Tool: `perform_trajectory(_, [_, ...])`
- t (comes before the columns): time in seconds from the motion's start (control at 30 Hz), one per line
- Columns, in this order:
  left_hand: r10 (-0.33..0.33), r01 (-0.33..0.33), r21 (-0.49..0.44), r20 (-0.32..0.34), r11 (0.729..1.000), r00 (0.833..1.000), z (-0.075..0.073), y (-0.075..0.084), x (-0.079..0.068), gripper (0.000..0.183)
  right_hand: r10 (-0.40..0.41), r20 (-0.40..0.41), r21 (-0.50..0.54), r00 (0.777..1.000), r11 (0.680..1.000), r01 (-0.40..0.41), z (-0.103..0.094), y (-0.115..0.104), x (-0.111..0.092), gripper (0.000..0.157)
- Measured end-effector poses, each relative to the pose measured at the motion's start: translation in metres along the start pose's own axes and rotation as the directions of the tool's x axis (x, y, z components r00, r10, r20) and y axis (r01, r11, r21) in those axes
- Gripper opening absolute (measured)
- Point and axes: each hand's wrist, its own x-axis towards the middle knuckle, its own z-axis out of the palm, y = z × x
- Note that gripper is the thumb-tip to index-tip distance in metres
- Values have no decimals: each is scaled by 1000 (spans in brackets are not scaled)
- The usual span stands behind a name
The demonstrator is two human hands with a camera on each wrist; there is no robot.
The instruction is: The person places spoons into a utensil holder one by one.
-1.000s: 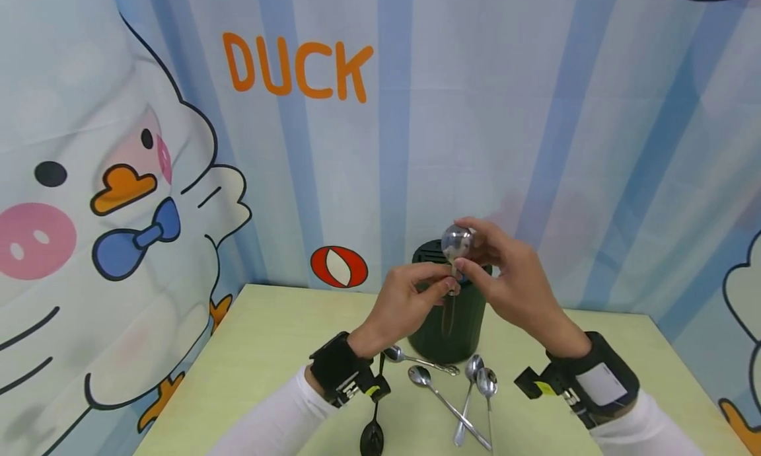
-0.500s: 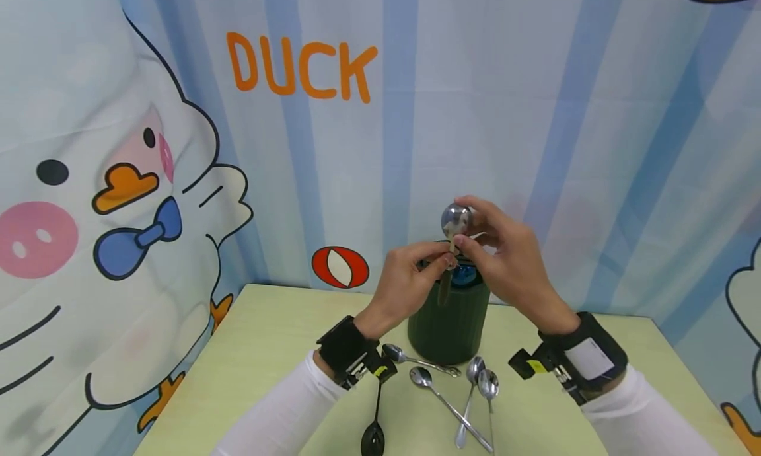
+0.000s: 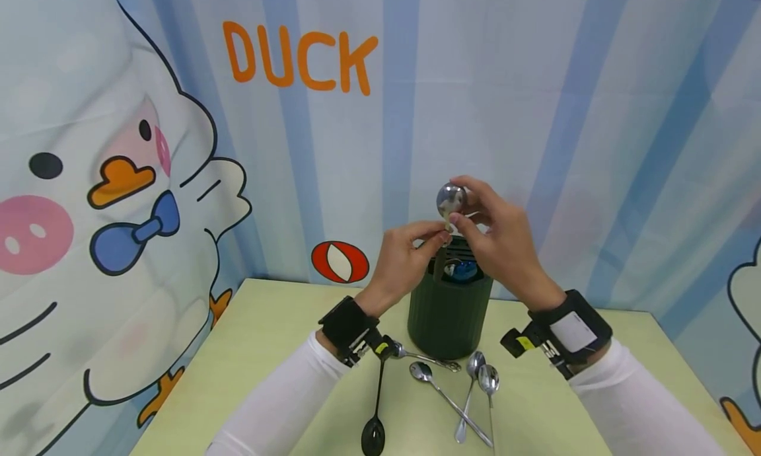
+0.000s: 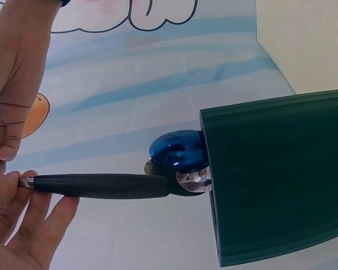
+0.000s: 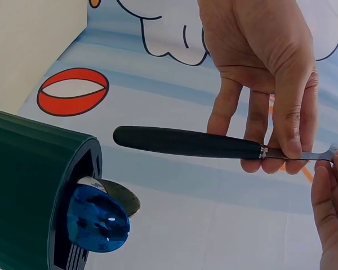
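A spoon (image 3: 451, 198) with a shiny round bowl and a dark handle (image 4: 101, 186) stands bowl up above the front of a dark green utensil holder (image 3: 448, 320). My left hand (image 3: 397, 261) pinches its metal neck just above the handle. Higher up, the fingers and thumb of my right hand (image 3: 505, 238) hold it around the bowl. The handle's lower end hangs in front of the holder's top in the head view. Out of the holder's slotted top pokes a blue spoon bowl (image 5: 98, 219), with another dull bowl (image 5: 127, 199) behind it.
On the pale yellow table (image 3: 285, 357) lies a black spoon (image 3: 372, 435) at front left. Several silver spoons (image 3: 421, 371) lie in front of the holder, some crossing. A striped duck-print curtain (image 3: 333, 152) hangs right behind the table.
Both hands have lifted the spoon higher and slightly to the left. More of the holder's top and the blue bowl shows below them. The spoons on the table have stayed put.
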Motion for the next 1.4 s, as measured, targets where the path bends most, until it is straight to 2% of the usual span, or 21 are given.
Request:
perform_trajectory(0.33, [-7, 9, 49, -40, 999, 999, 4, -19, 7, 22, -6, 0, -20, 1000, 1000, 6, 11, 18, 6, 47])
perform_trajectory(0.57, [-58, 61, 57, -50, 997, 997, 9, -32, 6, 21, -1, 10, -47, 1000, 999, 2, 17, 31, 5, 45])
perform_trajectory(0.77, [-92, 95, 51, -52, 994, 994, 14, -42, 2, 19, 35, 30, -66, 999, 997, -33, 22, 39, 0, 44])
perform_trajectory(0.97, [-104, 106, 49, -42, 993, 994, 19, -49, 1, 19, 34, 33, -76, 999, 997, -32, 25, 45, -4, 45])
perform_trajectory(1.17, [-132, 132, 100, -13, 986, 991, 24, -57, -4, 18, 55, 72, -92, 996, 995, -49, 27, 51, -12, 46])
perform_trajectory(1.4, [-151, 150, 85, 12, 985, 988, 28, -68, -14, 16, 79, 106, -111, 991, 991, -68, 32, 60, -23, 48])
